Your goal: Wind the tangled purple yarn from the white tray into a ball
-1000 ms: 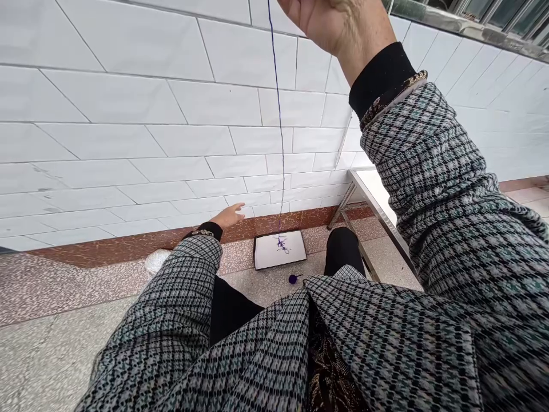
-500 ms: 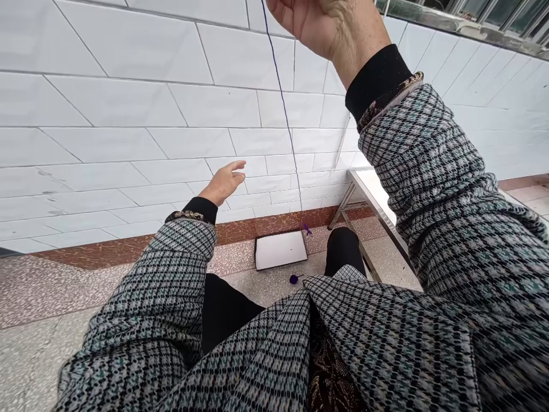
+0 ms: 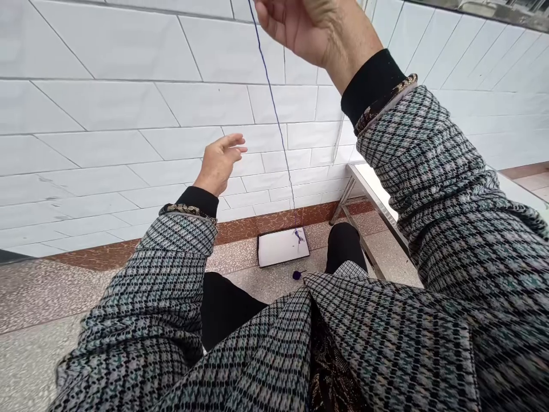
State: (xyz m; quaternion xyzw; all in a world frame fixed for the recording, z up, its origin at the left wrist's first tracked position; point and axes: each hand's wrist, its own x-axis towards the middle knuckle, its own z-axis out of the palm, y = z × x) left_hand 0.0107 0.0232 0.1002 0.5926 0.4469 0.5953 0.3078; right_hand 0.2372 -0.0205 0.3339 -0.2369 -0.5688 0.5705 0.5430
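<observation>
My right hand (image 3: 306, 26) is raised at the top of the view, its fingers pinched on a thin purple thread (image 3: 274, 120). The thread hangs down to a small tangle just above a white board (image 3: 281, 247) lying on the floor by the wall. My left hand (image 3: 221, 163) is lifted in front of the tiled wall, left of the thread, fingers loosely spread and holding nothing. A small purple ball of thread (image 3: 296, 275) lies on the floor in front of the board.
A white tiled wall (image 3: 107, 103) with a red-brown skirting fills the background. A metal-legged table (image 3: 369, 200) stands at the right. My knees in dark trousers and a checked coat fill the lower view above the speckled floor (image 3: 34, 297).
My left hand has risen from near the floor to mid-wall height. The thread's tangled end has lifted off the white board and swung right.
</observation>
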